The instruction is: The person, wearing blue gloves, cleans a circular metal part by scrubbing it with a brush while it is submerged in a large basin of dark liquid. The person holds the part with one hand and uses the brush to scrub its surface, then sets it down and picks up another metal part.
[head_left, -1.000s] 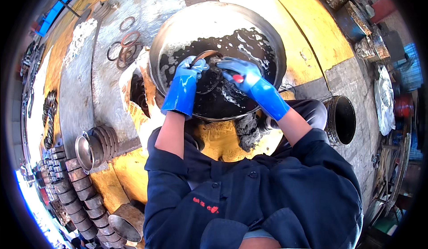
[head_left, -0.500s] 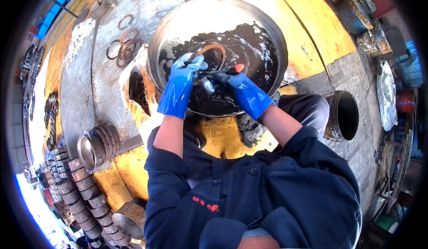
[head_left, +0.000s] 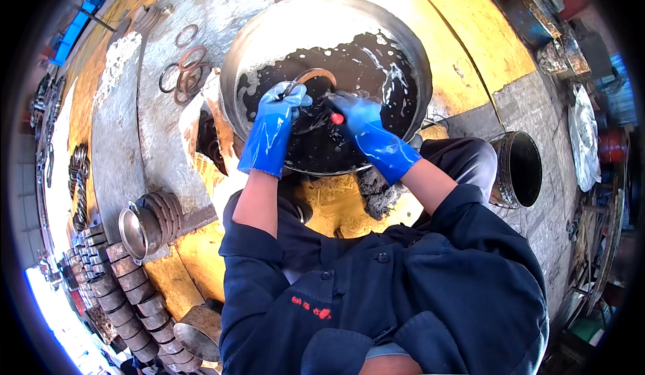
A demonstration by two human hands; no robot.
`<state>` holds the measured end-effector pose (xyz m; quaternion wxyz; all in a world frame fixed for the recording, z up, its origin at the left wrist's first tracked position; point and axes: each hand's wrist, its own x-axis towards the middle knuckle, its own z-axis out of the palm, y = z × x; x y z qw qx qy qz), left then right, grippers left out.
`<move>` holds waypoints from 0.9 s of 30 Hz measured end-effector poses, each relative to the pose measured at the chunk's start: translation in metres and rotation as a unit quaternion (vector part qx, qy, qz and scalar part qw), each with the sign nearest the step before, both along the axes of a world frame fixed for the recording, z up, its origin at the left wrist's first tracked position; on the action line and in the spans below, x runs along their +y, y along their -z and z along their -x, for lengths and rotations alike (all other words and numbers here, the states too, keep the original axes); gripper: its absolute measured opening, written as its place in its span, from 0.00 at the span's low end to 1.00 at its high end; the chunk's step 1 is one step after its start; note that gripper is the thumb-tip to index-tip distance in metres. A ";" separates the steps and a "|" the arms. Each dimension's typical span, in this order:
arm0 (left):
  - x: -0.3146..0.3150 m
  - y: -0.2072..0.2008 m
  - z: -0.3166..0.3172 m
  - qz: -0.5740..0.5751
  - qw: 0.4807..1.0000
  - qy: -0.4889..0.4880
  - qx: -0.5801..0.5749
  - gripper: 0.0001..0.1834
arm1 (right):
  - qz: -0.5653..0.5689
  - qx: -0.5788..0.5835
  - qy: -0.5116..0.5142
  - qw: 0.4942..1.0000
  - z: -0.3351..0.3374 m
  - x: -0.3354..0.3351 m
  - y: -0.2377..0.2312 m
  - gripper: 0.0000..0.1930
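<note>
A floor of flat yellow and grey plates (head_left: pixel 487 66) is spreading under everything. On it, in the far middle, a wide round grey metal basin (head_left: pixel 421 103) is holding dark, foam-flecked liquid (head_left: pixel 316 153). At the near left, short brownish metal cylinders (head_left: pixel 134 284) are standing lined up in rows. To the right of the basin, a black open-topped cylindrical bucket (head_left: pixel 525 170) is lying or tilting; its stance is hard to tell. Against the basin's left side, a torn pale sack (head_left: pixel 189 123) is gaping open over dark contents. Farther left, loose brown and black flat rings (head_left: pixel 185 72) are lying in an overlapping group.

Over the basin, the left hand (head_left: pixel 284 103), in a blue rubber glove, is curling closed, its fingers and thumb pinching the near left edge of a brown flat ring (head_left: pixel 317 72). The ring is hanging above the liquid. The right hand (head_left: pixel 366 119), in a matching glove, is bending its fingers around a dark, red-ended tool (head_left: pixel 336 118) just right of the ring; its working end is blurring, and contact with the ring is staying unclear.
</note>
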<state>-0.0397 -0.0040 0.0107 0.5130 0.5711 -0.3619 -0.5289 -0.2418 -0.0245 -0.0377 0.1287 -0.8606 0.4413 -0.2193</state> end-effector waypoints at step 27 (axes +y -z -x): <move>-0.003 -0.006 0.001 -0.032 0.999 -0.024 0.028 0.09 | -0.474 -0.278 0.057 0.834 -0.008 0.001 -0.011 0.13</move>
